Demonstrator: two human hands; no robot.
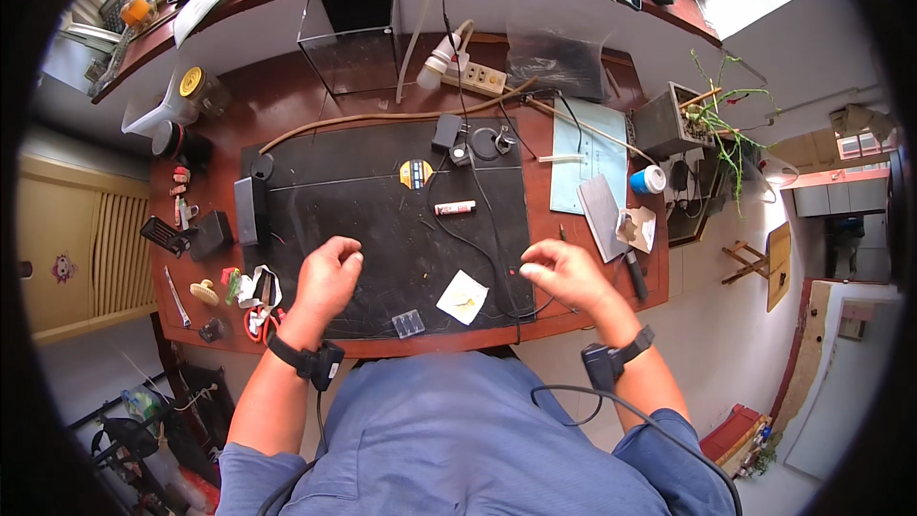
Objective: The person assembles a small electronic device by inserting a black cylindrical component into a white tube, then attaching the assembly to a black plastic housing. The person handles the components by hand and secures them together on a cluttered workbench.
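Observation:
My left hand (330,274) is over the left front of a black mat (353,191), its fingers loosely bent, with nothing visible in it. Above the mat's right edge is my right hand (568,272), with thumb and forefinger apart and nothing visible between them. Between the hands lie a stained white paper square (462,297) and a small clear compartment case (408,323). A red-and-white tube (456,207) rests farther back, near a yellow-and-black round label (415,174). A thin black cable (478,247) runs across the mat beside my right hand.
A cleaver (602,220) lies at right, by a blue-lidded cup (649,180) and a light blue folder (580,148). Black adapters (446,132) and a power strip (480,77) sit at the back. Red-handled scissors (258,323) and black boxes (250,210) are at left.

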